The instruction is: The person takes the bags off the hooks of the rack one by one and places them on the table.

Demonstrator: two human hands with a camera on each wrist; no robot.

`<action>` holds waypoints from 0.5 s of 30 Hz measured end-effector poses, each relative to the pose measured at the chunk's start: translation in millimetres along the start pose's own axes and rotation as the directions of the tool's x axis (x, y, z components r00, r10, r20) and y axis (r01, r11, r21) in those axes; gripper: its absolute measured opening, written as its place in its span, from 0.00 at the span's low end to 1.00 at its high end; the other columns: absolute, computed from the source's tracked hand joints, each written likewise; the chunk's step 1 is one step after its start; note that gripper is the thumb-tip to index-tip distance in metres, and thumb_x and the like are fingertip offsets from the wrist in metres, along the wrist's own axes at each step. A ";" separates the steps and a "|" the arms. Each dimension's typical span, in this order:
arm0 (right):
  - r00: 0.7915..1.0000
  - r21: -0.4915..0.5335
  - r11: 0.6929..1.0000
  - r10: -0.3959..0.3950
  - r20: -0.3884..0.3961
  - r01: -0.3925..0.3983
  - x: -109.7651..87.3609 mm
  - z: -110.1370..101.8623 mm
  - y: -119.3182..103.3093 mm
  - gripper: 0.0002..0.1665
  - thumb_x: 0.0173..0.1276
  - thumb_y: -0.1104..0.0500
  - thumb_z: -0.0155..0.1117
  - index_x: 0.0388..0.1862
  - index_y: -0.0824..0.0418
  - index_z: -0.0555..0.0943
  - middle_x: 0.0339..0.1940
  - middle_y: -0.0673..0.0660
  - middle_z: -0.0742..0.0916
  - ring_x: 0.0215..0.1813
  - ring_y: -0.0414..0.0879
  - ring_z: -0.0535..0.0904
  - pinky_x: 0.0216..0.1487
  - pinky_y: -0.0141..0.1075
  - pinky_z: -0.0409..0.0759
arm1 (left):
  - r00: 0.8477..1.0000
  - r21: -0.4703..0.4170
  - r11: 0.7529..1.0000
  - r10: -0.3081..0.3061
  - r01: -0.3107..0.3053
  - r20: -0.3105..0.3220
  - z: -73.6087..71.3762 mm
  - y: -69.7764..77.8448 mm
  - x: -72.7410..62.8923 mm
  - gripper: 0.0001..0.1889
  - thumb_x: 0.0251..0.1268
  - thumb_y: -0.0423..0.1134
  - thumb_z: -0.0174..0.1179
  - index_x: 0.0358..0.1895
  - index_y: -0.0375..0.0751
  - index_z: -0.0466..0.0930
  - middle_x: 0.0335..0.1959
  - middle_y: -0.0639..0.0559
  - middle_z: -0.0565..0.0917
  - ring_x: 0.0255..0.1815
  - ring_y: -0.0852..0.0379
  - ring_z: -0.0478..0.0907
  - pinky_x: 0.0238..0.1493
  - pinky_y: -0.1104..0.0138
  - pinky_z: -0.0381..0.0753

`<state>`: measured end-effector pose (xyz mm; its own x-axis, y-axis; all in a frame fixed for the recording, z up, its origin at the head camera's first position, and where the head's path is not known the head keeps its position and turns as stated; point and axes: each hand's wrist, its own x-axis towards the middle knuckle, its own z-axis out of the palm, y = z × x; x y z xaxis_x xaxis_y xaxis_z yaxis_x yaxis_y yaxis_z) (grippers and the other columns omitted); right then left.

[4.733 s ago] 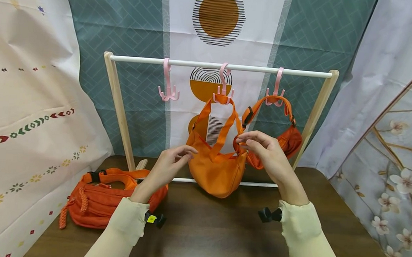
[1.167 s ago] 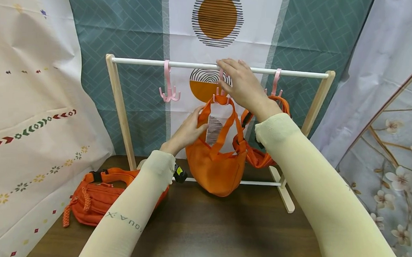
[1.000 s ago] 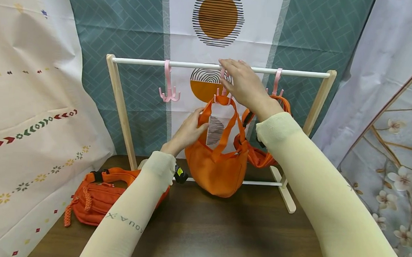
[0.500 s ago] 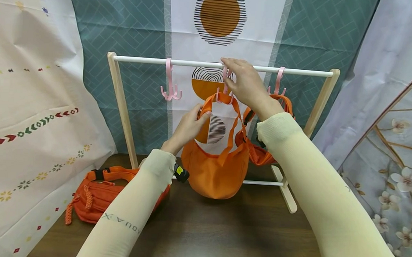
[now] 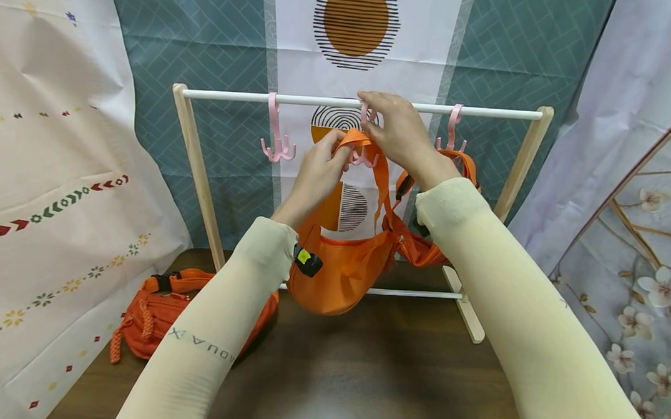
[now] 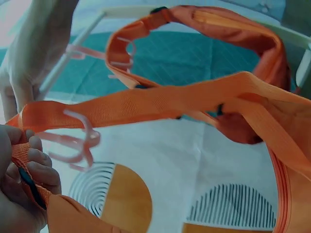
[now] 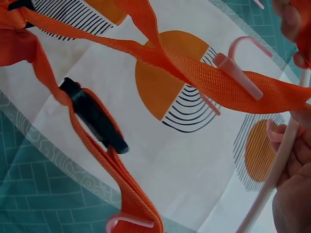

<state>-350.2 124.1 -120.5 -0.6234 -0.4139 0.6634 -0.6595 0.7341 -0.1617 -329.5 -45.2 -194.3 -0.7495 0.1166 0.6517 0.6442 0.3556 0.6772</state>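
Note:
In the head view, my left hand [image 5: 317, 171] grips the strap of an orange shoulder bag [image 5: 332, 281], raised up to the prongs of the middle pink hook [image 5: 363, 159]. From the left wrist view, the fingers curl round the strap [image 6: 141, 107] beside a dark buckle. Part of the strap still lies among the prongs. My right hand [image 5: 397, 131] holds the top of that hook against the white rail [image 5: 318, 100]; in the right wrist view its fingers [image 7: 301, 155] wrap behind the rail. The bag hangs tilted, its body partly behind my left wrist.
Another orange bag [image 5: 423, 251] hangs from the right pink hook [image 5: 453, 124]. The left pink hook [image 5: 277, 135] carries nothing. A red-orange waist bag [image 5: 156, 320] lies on the dark table [image 5: 384, 374] at left, partly behind my left arm. Wooden posts [image 5: 199, 178] support the rack.
Both hands have come up from in front of the bag. My right hand took hold of the hook at the rail; my left hand gripped the strap and lifted it, tilting the bag left.

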 end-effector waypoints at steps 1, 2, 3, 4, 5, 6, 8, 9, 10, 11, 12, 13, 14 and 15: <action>1.000 0.007 1.000 0.012 0.006 -0.012 0.9 -1.0 -1.1 0.29 0.78 0.63 0.63 0.75 0.60 0.75 0.72 0.59 0.80 0.71 0.56 0.75 0.77 0.43 0.66 | 1.000 -0.020 1.000 0.009 -0.009 -0.001 -0.2 3.3 0.8 0.09 0.84 0.41 0.51 0.50 0.41 0.78 0.28 0.49 0.77 0.26 0.55 0.71 0.28 0.68 0.70; 1.000 0.018 1.000 0.025 0.012 -0.025 1.8 -2.0 -2.2 0.28 0.77 0.63 0.63 0.75 0.59 0.76 0.71 0.59 0.81 0.70 0.55 0.76 0.76 0.43 0.67 | 1.000 -0.044 0.999 0.018 -0.018 -0.001 -0.5 6.5 1.2 0.08 0.84 0.41 0.52 0.50 0.41 0.78 0.27 0.49 0.77 0.25 0.56 0.71 0.27 0.68 0.69; 0.999 0.025 0.999 0.035 0.017 -0.036 2.7 -2.9 -3.2 0.28 0.77 0.63 0.64 0.74 0.59 0.76 0.70 0.59 0.82 0.68 0.55 0.77 0.75 0.43 0.69 | 1.000 -0.067 0.997 0.024 -0.024 0.000 -1.0 9.9 1.0 0.08 0.84 0.41 0.52 0.50 0.41 0.77 0.27 0.49 0.76 0.24 0.56 0.70 0.27 0.68 0.68; 0.999 0.032 0.998 0.049 0.024 -0.050 3.4 -4.0 -4.2 0.27 0.78 0.62 0.64 0.74 0.58 0.77 0.69 0.58 0.83 0.66 0.55 0.78 0.73 0.43 0.71 | 0.999 -0.090 0.995 0.033 -0.033 0.002 -1.4 13.0 0.5 0.08 0.84 0.41 0.52 0.51 0.40 0.77 0.27 0.49 0.76 0.23 0.55 0.69 0.26 0.68 0.67; 0.998 0.038 0.997 0.060 0.031 -0.061 4.1 -4.9 -5.0 0.27 0.78 0.62 0.64 0.74 0.58 0.77 0.67 0.59 0.84 0.63 0.54 0.79 0.70 0.42 0.74 | 0.999 -0.114 0.993 0.040 -0.039 0.005 -2.1 15.8 -0.3 0.08 0.84 0.40 0.52 0.51 0.40 0.77 0.27 0.48 0.75 0.23 0.55 0.68 0.26 0.69 0.67; 0.997 0.039 0.997 0.069 0.038 -0.071 4.7 -5.5 -5.2 0.27 0.78 0.62 0.64 0.74 0.57 0.78 0.65 0.59 0.85 0.61 0.55 0.79 0.67 0.42 0.76 | 0.999 -0.135 0.990 0.048 -0.047 0.008 -2.6 17.9 -1.0 0.09 0.84 0.40 0.52 0.51 0.39 0.77 0.27 0.48 0.75 0.22 0.55 0.68 0.25 0.69 0.67; 0.995 0.042 0.995 0.085 0.051 -0.087 5.1 -7.0 -6.1 0.26 0.78 0.61 0.63 0.74 0.57 0.78 0.62 0.59 0.86 0.57 0.54 0.80 0.61 0.41 0.77 | 0.998 -0.176 0.983 0.063 -0.060 0.012 -3.8 21.8 -3.4 0.09 0.84 0.40 0.53 0.52 0.39 0.78 0.26 0.48 0.74 0.22 0.55 0.67 0.24 0.69 0.66; 0.995 0.041 0.995 0.088 0.055 -0.090 5.3 -7.7 -6.3 0.26 0.78 0.61 0.63 0.74 0.57 0.77 0.60 0.60 0.87 0.56 0.54 0.80 0.59 0.42 0.77 | 0.998 -0.191 0.980 0.067 -0.063 0.016 -4.4 23.0 -4.9 0.08 0.84 0.40 0.53 0.51 0.39 0.78 0.26 0.48 0.74 0.21 0.55 0.67 0.24 0.69 0.66; 0.994 0.041 0.995 0.092 0.059 -0.095 5.2 -8.3 -6.4 0.26 0.79 0.61 0.63 0.74 0.57 0.77 0.59 0.60 0.87 0.55 0.54 0.80 0.57 0.42 0.77 | 0.997 -0.208 0.976 0.073 -0.067 0.020 -4.9 23.7 -6.3 0.09 0.84 0.39 0.52 0.51 0.39 0.78 0.26 0.47 0.74 0.21 0.55 0.66 0.23 0.69 0.66; 0.994 0.042 0.995 0.093 0.059 -0.096 4.9 -8.8 -6.6 0.26 0.79 0.61 0.63 0.74 0.57 0.77 0.57 0.60 0.87 0.54 0.55 0.80 0.55 0.42 0.76 | 0.997 -0.220 0.973 0.078 -0.071 0.024 -5.5 24.3 -7.6 0.09 0.84 0.40 0.52 0.51 0.38 0.78 0.26 0.47 0.74 0.20 0.55 0.66 0.23 0.69 0.65; 0.994 0.041 0.994 0.095 0.061 -0.098 4.7 -9.2 -6.7 0.26 0.79 0.61 0.63 0.74 0.57 0.77 0.56 0.61 0.87 0.54 0.55 0.80 0.55 0.42 0.76 | 0.996 -0.224 0.972 0.082 -0.073 0.029 -6.2 24.8 -9.0 0.09 0.84 0.40 0.52 0.51 0.37 0.77 0.26 0.47 0.74 0.20 0.55 0.66 0.22 0.69 0.65; 0.994 0.039 0.995 0.094 0.060 -0.096 4.5 -9.5 -6.7 0.27 0.78 0.61 0.63 0.74 0.57 0.77 0.56 0.61 0.88 0.53 0.55 0.80 0.55 0.42 0.76 | 0.996 -0.228 0.971 0.083 -0.073 0.035 -6.9 25.0 -10.5 0.09 0.84 0.40 0.52 0.50 0.37 0.77 0.26 0.47 0.74 0.20 0.55 0.66 0.22 0.69 0.65; 0.994 0.041 0.994 0.095 0.061 -0.098 4.2 -9.6 -6.8 0.27 0.78 0.61 0.64 0.74 0.57 0.77 0.55 0.61 0.88 0.53 0.55 0.80 0.54 0.42 0.76 | 0.996 -0.221 0.973 0.080 -0.070 0.041 -7.8 25.0 -11.9 0.10 0.84 0.40 0.52 0.50 0.37 0.77 0.26 0.47 0.74 0.20 0.55 0.66 0.23 0.69 0.66; 0.993 0.040 0.994 0.099 0.064 -0.102 3.9 -9.6 -7.1 0.27 0.78 0.61 0.64 0.75 0.57 0.77 0.55 0.60 0.87 0.53 0.54 0.79 0.54 0.42 0.77 | 0.996 -0.210 0.976 0.072 -0.060 0.046 -8.8 25.1 -13.4 0.10 0.84 0.41 0.53 0.51 0.37 0.77 0.26 0.47 0.74 0.21 0.54 0.67 0.23 0.69 0.67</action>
<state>-343.9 122.4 -109.8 -0.7113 -0.3730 0.5957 -0.6089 0.7505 -0.2571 -301.9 -46.1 -183.1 -0.7076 0.1845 0.6821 0.7060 0.1451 0.6932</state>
